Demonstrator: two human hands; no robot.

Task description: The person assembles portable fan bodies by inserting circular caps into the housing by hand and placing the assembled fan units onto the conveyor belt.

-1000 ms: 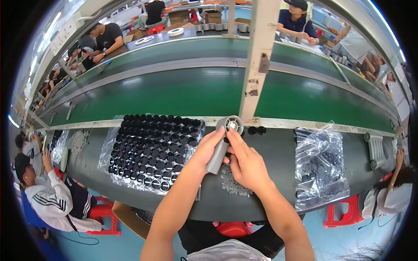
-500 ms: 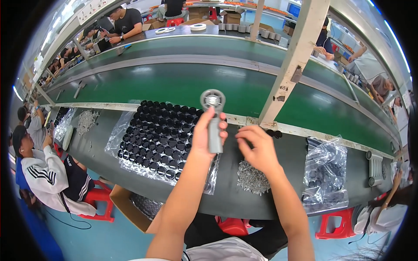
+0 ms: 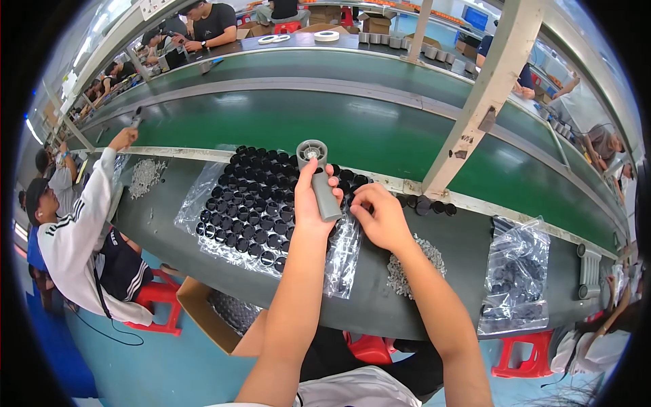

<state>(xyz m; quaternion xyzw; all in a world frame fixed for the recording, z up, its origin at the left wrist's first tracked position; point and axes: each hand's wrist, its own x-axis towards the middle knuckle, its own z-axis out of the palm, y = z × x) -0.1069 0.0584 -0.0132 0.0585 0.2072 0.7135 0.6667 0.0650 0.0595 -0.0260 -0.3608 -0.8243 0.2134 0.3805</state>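
Note:
My left hand is wrapped round the handle of a grey handheld fan body, its thumb just under the round head. The head tilts to the upper left, and a spoked inside shows in its ring. Just right of the handle's lower end is my right hand, fingers curled and thumb near the fingertips. Whatever they pinch, if anything, is too small to tell. Under and left of my hands, black round caps stand in rows on clear plastic. A pile of small grey pieces lies partly behind my right forearm.
A green conveyor belt runs beyond the bench, with a pale post at its near edge. Several loose black caps lie by the post. Rightward are a clear plastic bag and grey parts. A cardboard box stands below left.
The fan body has moved left and tilted, its head now leaning left. My right hand has come closer to the handle. A co-worker at left has stretched an arm over the belt, holding something grey.

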